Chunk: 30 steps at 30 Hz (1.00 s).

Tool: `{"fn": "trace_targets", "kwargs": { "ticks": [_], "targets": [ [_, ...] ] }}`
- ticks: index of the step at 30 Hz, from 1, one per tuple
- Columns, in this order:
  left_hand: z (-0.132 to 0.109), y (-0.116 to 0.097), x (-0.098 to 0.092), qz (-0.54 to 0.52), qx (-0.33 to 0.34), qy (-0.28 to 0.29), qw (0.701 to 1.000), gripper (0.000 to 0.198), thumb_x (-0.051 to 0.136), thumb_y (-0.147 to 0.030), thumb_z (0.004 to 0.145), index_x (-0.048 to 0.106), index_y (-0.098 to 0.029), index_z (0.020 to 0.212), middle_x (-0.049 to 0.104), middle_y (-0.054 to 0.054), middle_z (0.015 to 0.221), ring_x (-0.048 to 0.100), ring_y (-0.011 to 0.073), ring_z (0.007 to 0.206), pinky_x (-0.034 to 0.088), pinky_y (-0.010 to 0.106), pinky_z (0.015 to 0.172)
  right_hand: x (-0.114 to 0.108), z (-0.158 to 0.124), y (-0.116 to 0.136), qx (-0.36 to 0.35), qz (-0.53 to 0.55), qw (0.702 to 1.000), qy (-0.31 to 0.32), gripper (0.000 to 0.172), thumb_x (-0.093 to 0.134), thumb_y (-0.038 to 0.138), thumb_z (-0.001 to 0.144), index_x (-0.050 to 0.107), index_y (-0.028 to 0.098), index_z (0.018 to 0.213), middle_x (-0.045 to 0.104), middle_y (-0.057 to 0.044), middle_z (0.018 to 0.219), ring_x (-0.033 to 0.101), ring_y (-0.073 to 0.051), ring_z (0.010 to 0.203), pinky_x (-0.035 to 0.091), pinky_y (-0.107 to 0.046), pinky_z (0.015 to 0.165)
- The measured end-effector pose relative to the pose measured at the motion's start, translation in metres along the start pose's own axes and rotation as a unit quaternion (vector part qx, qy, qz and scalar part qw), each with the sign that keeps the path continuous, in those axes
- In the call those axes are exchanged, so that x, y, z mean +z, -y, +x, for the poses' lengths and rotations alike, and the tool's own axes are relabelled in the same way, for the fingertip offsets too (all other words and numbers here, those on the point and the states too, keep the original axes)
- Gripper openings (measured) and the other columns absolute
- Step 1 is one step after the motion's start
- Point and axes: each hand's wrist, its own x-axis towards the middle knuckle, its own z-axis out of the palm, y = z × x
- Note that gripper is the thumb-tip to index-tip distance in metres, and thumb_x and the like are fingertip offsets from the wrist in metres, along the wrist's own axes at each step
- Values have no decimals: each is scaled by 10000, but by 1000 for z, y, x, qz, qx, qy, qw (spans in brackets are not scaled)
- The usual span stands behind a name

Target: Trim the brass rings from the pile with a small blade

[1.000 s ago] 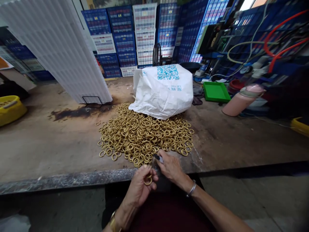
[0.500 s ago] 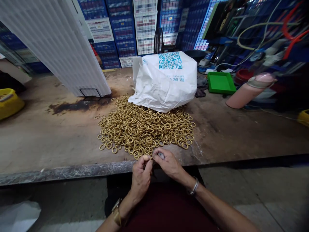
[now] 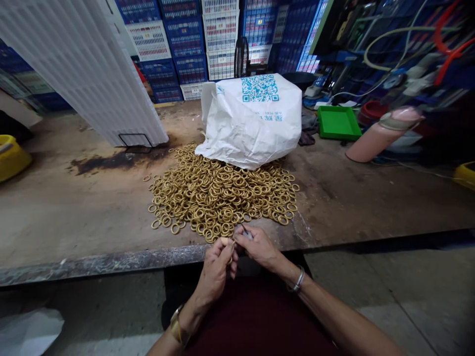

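Observation:
A heap of brass-coloured rings (image 3: 218, 198) lies on the table near its front edge. My left hand (image 3: 218, 264) is closed in a pinch just off that edge, with a brass-coloured ring (image 3: 229, 260) partly showing between its fingers. Close beside it, my right hand (image 3: 260, 249) grips a small grey tool (image 3: 247, 235) with a thin dark tip. Fingers cover most of this tool, so its kind cannot be made out. The fingertips of both hands are nearly touching.
A white printed sack (image 3: 256, 128) rests on the back of the heap. White corrugated sheets (image 3: 100, 74) lean at left by a black wire stand (image 3: 135, 143). At right are a green tray (image 3: 338, 123) and a pink bottle (image 3: 382, 136). Stacked crates (image 3: 185, 47) stand behind.
My left hand has turned slightly, and the ring in it shows more. The right hand's tool now shows its dark tip pointing up. The view has shifted a little.

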Motion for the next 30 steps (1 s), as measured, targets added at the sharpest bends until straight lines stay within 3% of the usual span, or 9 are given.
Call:
{"fn": "trace_targets", "kwargs": {
  "ticks": [5, 13, 20, 24, 27, 30],
  "targets": [
    [-1, 1, 1, -26, 4, -2, 1000, 244, 519, -412, 781, 467, -175, 751, 471, -48, 598, 413, 51, 435, 332, 158, 380, -5, -2, -4, -49, -118, 990, -58, 153, 460, 259, 757, 518, 173, 645, 475, 40, 534, 387, -80, 484, 320, -197, 487],
    [1, 5, -2, 32, 34, -23, 999, 284, 496, -446, 786, 455, -172, 724, 468, -47, 602, 404, 45, 435, 355, 155, 389, -4, -15, -8, -171, -280, 944, 33, 134, 442, 86, 710, 534, 177, 675, 540, 26, 582, 458, -85, 529, 306, -187, 522],
    [-2, -2, -1, 69, 27, -43, 996, 300, 519, -459, 764, 444, -173, 713, 451, -56, 563, 398, 45, 419, 349, 157, 389, -3, -13, -12, -158, -348, 923, 36, 153, 430, 93, 711, 555, 180, 718, 594, 5, 623, 489, -99, 548, 289, -199, 530],
    [-9, -5, 1, 60, 33, -1, 998, 283, 515, -422, 784, 447, -166, 684, 463, -47, 572, 398, 40, 414, 348, 160, 386, -11, -6, -16, -104, -417, 903, -15, 180, 432, 133, 733, 589, 184, 807, 619, -14, 649, 526, -120, 569, 283, -209, 527],
    [-10, -5, 2, -27, -1, 45, 999, 246, 518, -386, 794, 448, -167, 707, 486, -39, 593, 408, 46, 413, 358, 170, 380, -18, 2, -19, -86, -440, 891, -68, 230, 435, 157, 755, 583, 186, 929, 642, -29, 716, 566, -140, 628, 310, -215, 556],
    [-6, -4, 1, -130, -48, 49, 989, 233, 535, -359, 784, 449, -158, 705, 538, -3, 661, 444, 61, 455, 358, 173, 376, -20, 10, -20, -74, -440, 883, -146, 220, 434, 216, 793, 562, 177, 969, 646, -38, 731, 585, -156, 658, 330, -223, 578]
  ]
}}
